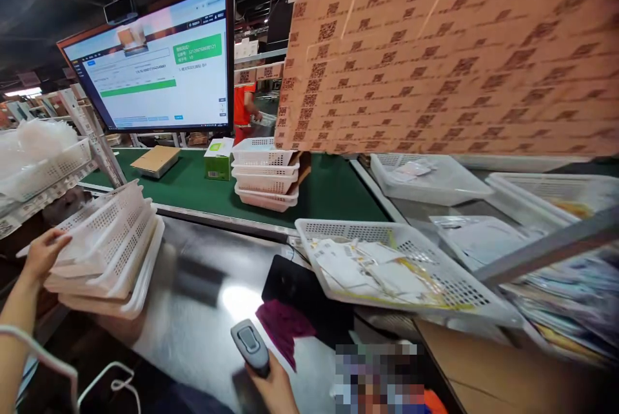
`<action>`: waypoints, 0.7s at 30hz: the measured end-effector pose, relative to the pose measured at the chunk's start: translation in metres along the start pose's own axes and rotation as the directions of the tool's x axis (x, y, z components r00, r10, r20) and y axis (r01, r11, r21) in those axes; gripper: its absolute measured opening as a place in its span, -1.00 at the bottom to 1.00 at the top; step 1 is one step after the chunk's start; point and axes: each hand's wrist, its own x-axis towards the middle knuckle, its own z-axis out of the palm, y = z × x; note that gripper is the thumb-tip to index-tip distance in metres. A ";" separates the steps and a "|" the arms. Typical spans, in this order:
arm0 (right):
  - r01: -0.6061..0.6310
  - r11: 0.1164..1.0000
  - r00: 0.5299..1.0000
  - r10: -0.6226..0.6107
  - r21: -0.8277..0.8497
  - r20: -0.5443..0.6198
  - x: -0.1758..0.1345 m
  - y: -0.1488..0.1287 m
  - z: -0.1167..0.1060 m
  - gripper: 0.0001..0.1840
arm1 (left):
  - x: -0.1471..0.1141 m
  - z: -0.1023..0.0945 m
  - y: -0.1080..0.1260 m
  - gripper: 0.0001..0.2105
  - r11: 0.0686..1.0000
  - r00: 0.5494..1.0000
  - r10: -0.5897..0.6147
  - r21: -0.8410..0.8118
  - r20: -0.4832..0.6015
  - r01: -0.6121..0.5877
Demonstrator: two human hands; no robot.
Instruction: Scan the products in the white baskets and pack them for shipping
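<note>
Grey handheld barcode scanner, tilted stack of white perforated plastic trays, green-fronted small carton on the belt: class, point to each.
Grey handheld barcode scanner [247, 340], head view, its top face.
Tilted stack of white perforated plastic trays [113, 243], head view, top tray's mesh.
Green-fronted small carton [217, 167], head view, front side.

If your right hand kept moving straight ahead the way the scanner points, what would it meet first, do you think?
Probably the purple cloth lying on the metal table, just ahead of the scanner held in the right hand; past it sits a white basket of papers. Depth is hard to judge.

Bare steel worktop [213, 285] lies open between tray stack [109, 249] and basket [401, 266].
</note>
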 end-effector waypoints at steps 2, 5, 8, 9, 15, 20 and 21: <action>-0.015 1.000 0.999 0.015 0.001 0.039 -0.015 -0.004 0.001 -0.54 | 0.023 0.001 0.029 0.05 0.994 0.964 0.098 -0.012 -0.247 -0.104; -0.003 1.000 1.000 0.003 -0.001 0.007 -0.026 -0.001 -0.007 -0.59 | 0.026 0.009 0.088 -0.04 0.878 0.752 0.473 0.176 -0.460 -0.445; -0.006 1.000 0.997 0.008 0.021 -0.070 -0.030 0.009 -0.019 -0.53 | -0.020 0.025 0.157 -0.44 0.460 0.336 0.879 0.415 -0.337 -0.785; -0.005 0.999 0.995 0.008 0.031 -0.103 -0.031 0.012 -0.022 -0.49 | -0.042 0.032 0.178 -0.56 0.328 0.238 0.939 0.444 -0.248 -0.833; -0.053 0.997 0.954 0.068 0.061 -0.291 -0.040 0.003 -0.029 -0.48 | -0.126 0.087 0.251 -0.65 0.115 0.002 0.962 0.398 -0.273 -0.910; -0.030 0.996 0.967 0.049 0.080 -0.249 -0.049 -0.004 -0.027 -0.46 | -0.100 0.185 0.260 -0.50 0.383 0.383 0.924 -0.042 0.007 -0.923; -0.023 0.997 0.968 0.040 0.073 -0.249 -0.049 -0.002 -0.026 -0.46 | -0.094 0.210 0.262 -0.47 0.507 0.480 0.857 -0.147 0.186 -0.849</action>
